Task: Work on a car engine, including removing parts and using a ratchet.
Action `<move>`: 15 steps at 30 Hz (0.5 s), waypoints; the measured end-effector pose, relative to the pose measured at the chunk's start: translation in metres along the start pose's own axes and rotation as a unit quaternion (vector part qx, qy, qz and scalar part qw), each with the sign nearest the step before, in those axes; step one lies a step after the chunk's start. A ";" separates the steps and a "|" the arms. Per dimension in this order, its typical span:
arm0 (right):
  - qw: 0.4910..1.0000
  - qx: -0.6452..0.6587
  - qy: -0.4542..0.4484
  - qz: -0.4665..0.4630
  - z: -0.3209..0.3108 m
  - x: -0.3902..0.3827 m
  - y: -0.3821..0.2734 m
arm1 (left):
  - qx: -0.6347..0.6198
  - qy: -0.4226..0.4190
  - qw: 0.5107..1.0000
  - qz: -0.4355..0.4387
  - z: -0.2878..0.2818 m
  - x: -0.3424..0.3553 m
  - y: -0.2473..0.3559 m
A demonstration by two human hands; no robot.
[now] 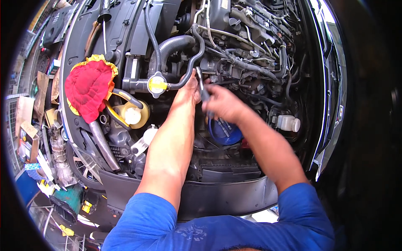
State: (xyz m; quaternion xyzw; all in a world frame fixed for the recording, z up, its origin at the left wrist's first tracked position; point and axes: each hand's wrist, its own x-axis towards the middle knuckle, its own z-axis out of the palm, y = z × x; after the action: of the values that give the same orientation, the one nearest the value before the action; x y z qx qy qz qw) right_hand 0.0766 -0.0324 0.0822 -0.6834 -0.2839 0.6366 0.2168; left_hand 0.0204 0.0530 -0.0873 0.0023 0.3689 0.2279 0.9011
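My right hand (224,102), slightly blurred, is closed round the dark grip of a ratchet wrench (201,83). The wrench's bright metal head points up and away from me into the engine bay. My left hand (191,88) reaches in right beside that head, below a bent black hose (199,54). Its fingers look curled, but they are partly hidden, and what they hold cannot be made out. Just under my right wrist sits a round blue dish (229,138) with several metal sockets or bits in it.
A red cloth with yellow edging (90,85) lies at the left, by a metal pipe (104,146). Near my left forearm are a yellow-labelled radiator cap (157,85) and a yellowish reservoir (142,113). The engine (251,42) fills the far side; a white reservoir (288,123) stands right.
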 end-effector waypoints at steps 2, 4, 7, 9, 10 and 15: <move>0.996 0.073 0.023 -0.034 0.020 0.001 0.014 | 0.022 0.053 0.998 -0.024 -0.001 0.002 0.000; 1.000 -0.004 0.029 0.009 0.011 0.001 0.010 | -0.018 0.012 0.999 -0.038 0.000 0.000 0.001; 0.979 0.200 0.021 0.029 -0.043 0.011 -0.030 | 0.002 0.011 0.999 -0.053 0.003 -0.012 0.003; 0.976 0.207 -0.024 0.059 -0.051 0.014 -0.037 | -0.019 0.027 0.996 -0.079 0.008 -0.017 0.005; 0.981 0.162 -0.073 0.079 -0.045 0.010 -0.029 | -0.025 0.011 0.997 -0.074 0.010 -0.019 0.006; 0.991 -0.108 0.045 -0.069 0.012 0.016 0.051 | -0.001 0.039 0.999 -0.022 0.012 -0.023 0.006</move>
State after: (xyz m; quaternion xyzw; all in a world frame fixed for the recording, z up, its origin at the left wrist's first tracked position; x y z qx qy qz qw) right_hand 0.0708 -0.0605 0.0357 -0.7095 -0.3871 0.5545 0.1980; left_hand 0.0120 0.0516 -0.0621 -0.0156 0.4037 0.2083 0.8907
